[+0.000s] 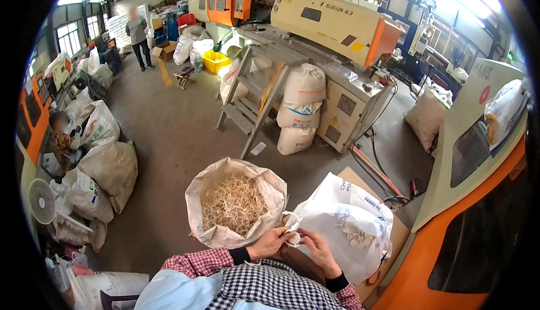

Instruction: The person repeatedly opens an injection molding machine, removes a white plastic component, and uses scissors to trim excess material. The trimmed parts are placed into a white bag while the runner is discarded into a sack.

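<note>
Both forearms, in red-checked sleeves [202, 262] with black cuffs [239, 255], came up from the lower edge and angled inward. The left hand [269, 243] pinched a small white looped plastic piece [293, 224] between bent fingers and thumb. The right hand [319, 250] met it from the other side, fingers partly curled; whether they gripped it, I cannot tell. The piece sat between the 2 hands, near an open white woven sack [196, 206] of pale curly strands [235, 203] and a white plastic bag [320, 206] holding whitish pieces [358, 236]. Brown cardboard [400, 231] showed behind the bag. Beyond stood grey metal steps [241, 116], 3 stacked white filled sacks [304, 85] and a cream-and-orange machine [332, 31]. Farthest off, a person [136, 31] in grey stood on the floor [163, 118].
</note>
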A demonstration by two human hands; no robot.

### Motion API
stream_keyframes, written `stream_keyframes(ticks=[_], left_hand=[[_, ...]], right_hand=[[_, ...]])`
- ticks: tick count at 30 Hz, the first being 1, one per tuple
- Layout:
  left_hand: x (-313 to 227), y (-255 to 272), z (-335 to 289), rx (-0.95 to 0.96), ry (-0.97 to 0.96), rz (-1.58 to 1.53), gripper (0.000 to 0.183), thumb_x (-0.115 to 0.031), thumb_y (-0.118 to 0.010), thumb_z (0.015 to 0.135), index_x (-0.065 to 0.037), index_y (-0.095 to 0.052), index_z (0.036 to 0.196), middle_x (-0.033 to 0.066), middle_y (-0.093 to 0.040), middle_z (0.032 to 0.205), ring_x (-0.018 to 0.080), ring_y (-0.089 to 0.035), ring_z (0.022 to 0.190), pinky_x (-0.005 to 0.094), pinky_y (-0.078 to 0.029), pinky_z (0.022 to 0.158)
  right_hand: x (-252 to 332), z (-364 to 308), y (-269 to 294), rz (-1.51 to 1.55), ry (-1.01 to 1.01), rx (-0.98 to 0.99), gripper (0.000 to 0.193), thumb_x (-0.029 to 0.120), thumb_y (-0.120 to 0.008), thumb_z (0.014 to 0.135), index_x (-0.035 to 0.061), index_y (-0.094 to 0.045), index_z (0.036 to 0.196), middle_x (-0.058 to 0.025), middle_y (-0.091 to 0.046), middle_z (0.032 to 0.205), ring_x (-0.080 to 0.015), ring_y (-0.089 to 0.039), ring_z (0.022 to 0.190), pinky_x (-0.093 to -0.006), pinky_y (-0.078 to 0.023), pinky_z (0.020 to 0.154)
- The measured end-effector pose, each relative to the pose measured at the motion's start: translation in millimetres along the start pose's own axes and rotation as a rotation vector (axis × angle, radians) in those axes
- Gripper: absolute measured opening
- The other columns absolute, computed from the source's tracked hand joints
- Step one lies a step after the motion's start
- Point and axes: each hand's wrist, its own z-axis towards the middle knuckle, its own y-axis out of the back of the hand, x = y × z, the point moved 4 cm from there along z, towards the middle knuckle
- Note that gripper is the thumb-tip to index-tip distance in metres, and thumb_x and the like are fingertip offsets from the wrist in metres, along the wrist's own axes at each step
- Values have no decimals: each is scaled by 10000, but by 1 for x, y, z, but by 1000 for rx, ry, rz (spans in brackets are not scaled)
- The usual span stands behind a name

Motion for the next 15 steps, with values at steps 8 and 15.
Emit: stream_keyframes(ticks=[8, 15], left_hand=[[5, 18, -7, -189, -244, 422, 154, -148, -570, 861, -17, -616, 927, 158, -609, 739, 193, -590, 620, 314, -449, 561], [18, 15, -17, -77, 143, -165, 274, -228, -467, 940, -8, -612, 867, -20, -542, 628, 49, -467, 558, 215, -383, 502]], right_hand=[[44, 0, -39, -456, 134, 90, 285, 96, -616, 819, 33, -528, 1083, -161, -607, 792, -296, -594, 667, -340, -456, 577], [57, 3, -41, -381, 203, 156, 185, 78, -617, 806, 47, -562, 980, -169, -627, 827, -326, -624, 732, -356, -483, 596]])
